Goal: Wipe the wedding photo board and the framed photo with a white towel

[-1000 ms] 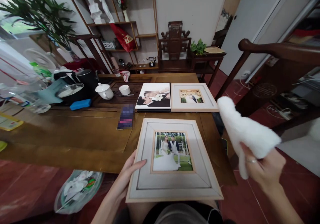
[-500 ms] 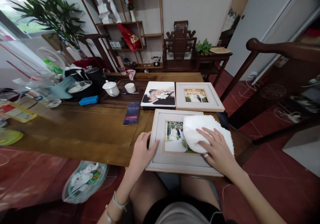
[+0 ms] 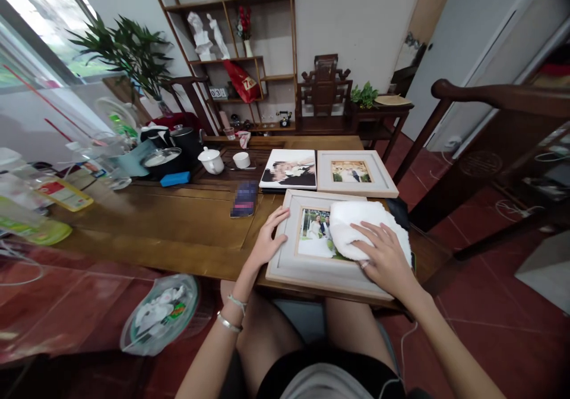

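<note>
A pale framed wedding photo (image 3: 289, 262) lies flat at the near edge of the wooden table (image 3: 169, 227). My left hand (image 3: 268, 240) rests on the frame's left border with fingers stretched out, steadying it. My right hand (image 3: 385, 257) presses flat, fingers spread, on a white cloth (image 3: 356, 219) that covers the right half of the picture glass. A ring shows on one finger of that hand.
Behind the frame lie a second framed photo (image 3: 356, 173), a photo album (image 3: 288, 169) and a phone (image 3: 244, 199). Teapot, cup (image 3: 241, 160) and kettles stand at the left rear. A bin (image 3: 160, 313) sits on the floor by my left knee; a wooden chair arm (image 3: 490, 96) rises at the right.
My right hand brought the cloth down from the air at the right onto the picture glass. The frame went from tilted toward me to lying flat, and my left hand shifted up its left edge.
</note>
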Tool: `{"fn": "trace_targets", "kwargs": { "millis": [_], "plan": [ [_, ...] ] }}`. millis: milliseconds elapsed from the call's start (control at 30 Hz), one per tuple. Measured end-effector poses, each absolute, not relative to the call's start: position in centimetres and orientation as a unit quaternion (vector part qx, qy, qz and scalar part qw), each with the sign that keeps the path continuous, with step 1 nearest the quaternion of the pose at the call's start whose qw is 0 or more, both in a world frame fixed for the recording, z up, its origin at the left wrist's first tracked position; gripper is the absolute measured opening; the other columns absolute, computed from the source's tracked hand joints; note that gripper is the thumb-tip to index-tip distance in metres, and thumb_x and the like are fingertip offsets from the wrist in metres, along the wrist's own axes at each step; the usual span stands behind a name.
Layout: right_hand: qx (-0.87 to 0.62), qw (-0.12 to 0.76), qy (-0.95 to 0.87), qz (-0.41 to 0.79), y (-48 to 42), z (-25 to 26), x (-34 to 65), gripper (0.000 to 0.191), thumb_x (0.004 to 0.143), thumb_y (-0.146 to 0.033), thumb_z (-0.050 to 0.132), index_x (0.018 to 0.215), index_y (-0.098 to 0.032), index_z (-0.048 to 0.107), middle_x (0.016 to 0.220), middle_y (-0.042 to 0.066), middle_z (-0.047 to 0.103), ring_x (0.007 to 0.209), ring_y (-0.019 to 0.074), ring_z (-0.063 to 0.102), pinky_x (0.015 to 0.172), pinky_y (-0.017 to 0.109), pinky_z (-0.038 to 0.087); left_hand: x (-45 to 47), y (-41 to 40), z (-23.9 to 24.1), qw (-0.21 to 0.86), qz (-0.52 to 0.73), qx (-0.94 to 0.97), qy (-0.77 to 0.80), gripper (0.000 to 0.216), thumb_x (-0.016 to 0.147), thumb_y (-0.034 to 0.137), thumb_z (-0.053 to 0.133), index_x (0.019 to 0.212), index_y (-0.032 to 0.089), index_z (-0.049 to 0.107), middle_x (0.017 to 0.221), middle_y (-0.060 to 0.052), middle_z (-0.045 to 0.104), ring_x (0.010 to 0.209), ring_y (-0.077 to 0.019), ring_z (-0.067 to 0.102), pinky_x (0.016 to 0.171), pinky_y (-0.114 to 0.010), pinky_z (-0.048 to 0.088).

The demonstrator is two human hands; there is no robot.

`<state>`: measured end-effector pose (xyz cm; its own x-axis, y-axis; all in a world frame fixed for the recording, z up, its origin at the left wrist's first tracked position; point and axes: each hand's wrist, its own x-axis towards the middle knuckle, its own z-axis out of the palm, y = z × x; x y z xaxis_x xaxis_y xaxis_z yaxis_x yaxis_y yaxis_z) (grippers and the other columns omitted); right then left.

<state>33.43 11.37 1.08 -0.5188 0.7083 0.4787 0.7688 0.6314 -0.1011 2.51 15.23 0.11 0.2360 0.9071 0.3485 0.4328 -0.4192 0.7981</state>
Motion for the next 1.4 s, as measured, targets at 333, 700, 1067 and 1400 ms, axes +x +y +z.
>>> {"fn": "trace_targets", "kwargs": {
  "millis": [333,700,1067,1400],
  "plan": [
    [-0.416,0.231,-0.876,-0.073,10.8,1.4,33.2,0.035,0.075,-0.010,0.052,0.104,-0.024,0.064,0.134,0.006,0.055,0.126,0.0313,0.042,0.106,0.057,0.025,2.2,14.2,-0.3,0.271,0.394,0.749,0.459,0.055,0.078,0.019,0.053,0.133,0.017,0.050,0.147,-0.010,0.041,0.142,-0.0245,0.025,0.116,-0.044,0.020],
    [-0.438,0.230,-0.861,-0.117,14.0,2.1,33.5,0.040,0.074,-0.009,0.052,0.111,-0.021,0.063,0.130,0.011,0.056,0.124,0.0324,0.043,0.104,0.054,0.027,1.9,14.4,-1.1,0.277,0.418,0.748,0.435,0.049,0.081,0.018,0.058,0.130,0.019,0.053,0.143,-0.010,0.046,0.141,-0.0258,0.029,0.116,-0.046,0.021],
    [-0.370,0.152,-0.916,-0.024,7.9,2.9,31.0,0.045,0.068,-0.006,0.052,0.108,-0.022,0.062,0.131,0.008,0.055,0.122,0.0312,0.041,0.105,0.054,0.023,1.9,14.3,-1.1,0.283,0.416,0.746,0.436,0.046,0.084,0.021,0.056,0.130,0.020,0.054,0.145,-0.010,0.044,0.142,-0.0267,0.026,0.116,-0.047,0.020],
    [-0.491,0.125,-0.859,-0.079,14.5,3.9,30.9,0.054,0.074,-0.008,0.050,0.127,-0.022,0.054,0.142,0.013,0.044,0.132,0.0351,0.031,0.105,0.053,0.026,1.9,14.2,-1.1,0.286,0.416,0.749,0.429,0.047,0.083,0.019,0.056,0.131,0.020,0.054,0.144,-0.008,0.046,0.143,-0.0253,0.022,0.117,-0.048,0.020]
  ]
}}
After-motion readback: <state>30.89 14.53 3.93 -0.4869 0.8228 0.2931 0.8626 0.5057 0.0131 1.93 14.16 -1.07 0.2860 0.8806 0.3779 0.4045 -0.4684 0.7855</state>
